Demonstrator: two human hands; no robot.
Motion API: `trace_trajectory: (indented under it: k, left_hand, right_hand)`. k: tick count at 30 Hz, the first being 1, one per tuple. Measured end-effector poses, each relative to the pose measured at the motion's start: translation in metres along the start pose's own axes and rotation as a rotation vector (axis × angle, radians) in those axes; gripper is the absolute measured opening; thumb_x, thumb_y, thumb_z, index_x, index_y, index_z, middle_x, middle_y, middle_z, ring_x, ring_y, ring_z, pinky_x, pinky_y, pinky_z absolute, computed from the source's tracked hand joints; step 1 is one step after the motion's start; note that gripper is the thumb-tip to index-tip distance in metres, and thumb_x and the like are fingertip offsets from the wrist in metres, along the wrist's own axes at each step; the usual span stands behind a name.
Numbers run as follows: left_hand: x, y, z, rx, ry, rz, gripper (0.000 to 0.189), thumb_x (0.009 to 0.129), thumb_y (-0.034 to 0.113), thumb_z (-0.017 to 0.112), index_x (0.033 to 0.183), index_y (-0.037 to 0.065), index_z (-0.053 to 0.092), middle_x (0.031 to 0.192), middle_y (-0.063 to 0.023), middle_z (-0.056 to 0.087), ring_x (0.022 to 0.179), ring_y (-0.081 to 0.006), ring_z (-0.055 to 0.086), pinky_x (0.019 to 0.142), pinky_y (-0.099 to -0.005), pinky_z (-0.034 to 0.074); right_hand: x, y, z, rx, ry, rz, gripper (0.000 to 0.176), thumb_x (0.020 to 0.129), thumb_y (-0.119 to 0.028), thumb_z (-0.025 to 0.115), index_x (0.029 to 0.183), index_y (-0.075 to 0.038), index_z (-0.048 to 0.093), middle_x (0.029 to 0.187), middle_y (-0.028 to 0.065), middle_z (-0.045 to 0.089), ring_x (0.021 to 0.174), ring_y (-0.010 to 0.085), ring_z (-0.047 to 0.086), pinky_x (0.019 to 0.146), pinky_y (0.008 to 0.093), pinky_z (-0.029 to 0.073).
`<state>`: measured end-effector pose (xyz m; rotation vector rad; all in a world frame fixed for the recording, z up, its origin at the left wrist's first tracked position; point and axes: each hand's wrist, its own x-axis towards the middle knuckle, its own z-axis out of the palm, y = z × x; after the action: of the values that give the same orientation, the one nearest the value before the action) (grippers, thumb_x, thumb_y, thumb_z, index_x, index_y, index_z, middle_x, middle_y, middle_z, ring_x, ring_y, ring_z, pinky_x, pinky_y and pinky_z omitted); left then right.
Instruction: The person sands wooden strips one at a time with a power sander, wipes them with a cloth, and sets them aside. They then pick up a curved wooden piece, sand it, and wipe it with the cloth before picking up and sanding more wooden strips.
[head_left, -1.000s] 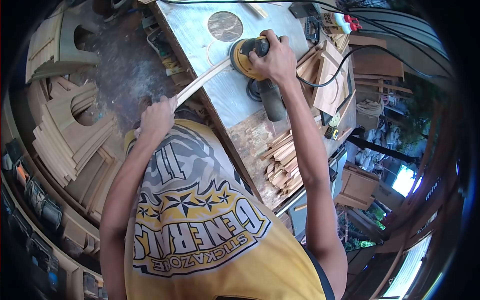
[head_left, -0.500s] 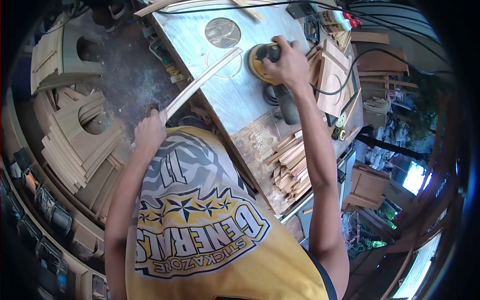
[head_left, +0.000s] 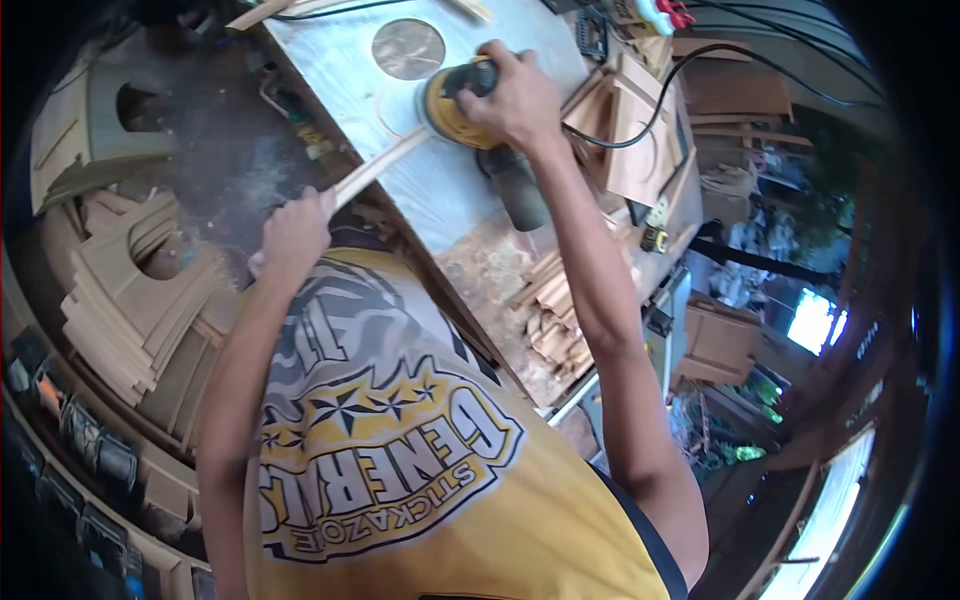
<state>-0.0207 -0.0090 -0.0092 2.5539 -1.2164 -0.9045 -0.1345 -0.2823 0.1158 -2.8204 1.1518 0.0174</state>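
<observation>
My right hand (head_left: 513, 100) is closed over the black top of a yellow and black orbital sander (head_left: 452, 108). A dark dust canister (head_left: 518, 190) hangs off the sander's near side. The sander's pad lies over the far end of a thin pale wood strip (head_left: 378, 165), hiding that end. My left hand (head_left: 297, 232) is wrapped around the strip's near end, beside the table edge. Beneath the strip and sander lies a whitish board (head_left: 330, 60) with a round hole (head_left: 408, 49) in it.
Bundled wood strips (head_left: 560, 320) lie on the bench at the near right. Flat wood pieces (head_left: 632, 130) are stacked to the right, near a tape measure (head_left: 655, 240). A black power cord (head_left: 655, 112) curves across there. Curved wood parts (head_left: 130, 310) are piled at left. Bottles (head_left: 660, 15) stand at the back.
My right hand has brought the sander leftward onto the strip's far end. A haze of dust now shows at the left. The whole view has shifted slightly.
</observation>
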Motion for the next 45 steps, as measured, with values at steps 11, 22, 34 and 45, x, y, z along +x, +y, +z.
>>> trace_trajectory:
  k: [11, 22, 34, 45]
  left_hand:
    - [0.011, 0.010, -0.012, -0.054, -0.049, 0.006, 0.023, 0.087, 0.005, 0.066, 0.108, -0.002, 0.068, 0.100, -0.0276, 0.075, 0.097, -0.0435, 0.074, 0.086, -0.0520, 0.059]
    - [0.015, 0.012, -0.019, -0.086, -0.083, -0.015, 0.026, 0.085, 0.006, 0.067, 0.110, -0.003, 0.069, 0.106, -0.0276, 0.074, 0.104, -0.0424, 0.073, 0.091, -0.0507, 0.058]
    - [0.018, 0.015, -0.017, -0.098, -0.125, -0.045, 0.035, 0.083, 0.014, 0.074, 0.115, 0.000, 0.066, 0.108, -0.0283, 0.073, 0.107, -0.0448, 0.070, 0.093, -0.0537, 0.056]
    - [0.005, 0.023, -0.023, -0.121, -0.076, -0.082, 0.026, 0.085, 0.013, 0.069, 0.107, -0.001, 0.071, 0.102, -0.0285, 0.074, 0.101, -0.0443, 0.072, 0.090, -0.0524, 0.057]
  right_hand:
    - [-0.052, -0.101, 0.002, 0.046, -0.134, -0.281, 0.052, 0.076, -0.028, 0.082, 0.124, -0.022, 0.063, 0.107, 0.0235, 0.056, 0.088, 0.0467, 0.067, 0.072, 0.0529, 0.059]
    - [-0.058, -0.110, 0.007, 0.071, -0.091, -0.272, 0.048, 0.075, -0.026, 0.082, 0.118, -0.020, 0.064, 0.106, 0.0236, 0.055, 0.087, 0.0451, 0.066, 0.069, 0.0519, 0.057]
    - [-0.055, -0.101, 0.008, 0.122, -0.043, -0.280, 0.047, 0.074, -0.024, 0.083, 0.115, -0.018, 0.062, 0.106, 0.0246, 0.054, 0.088, 0.0471, 0.064, 0.065, 0.0530, 0.057]
    - [-0.061, -0.105, 0.002, 0.166, -0.115, -0.301, 0.052, 0.072, -0.020, 0.086, 0.117, -0.013, 0.061, 0.107, 0.0284, 0.053, 0.090, 0.0494, 0.063, 0.068, 0.0545, 0.057]
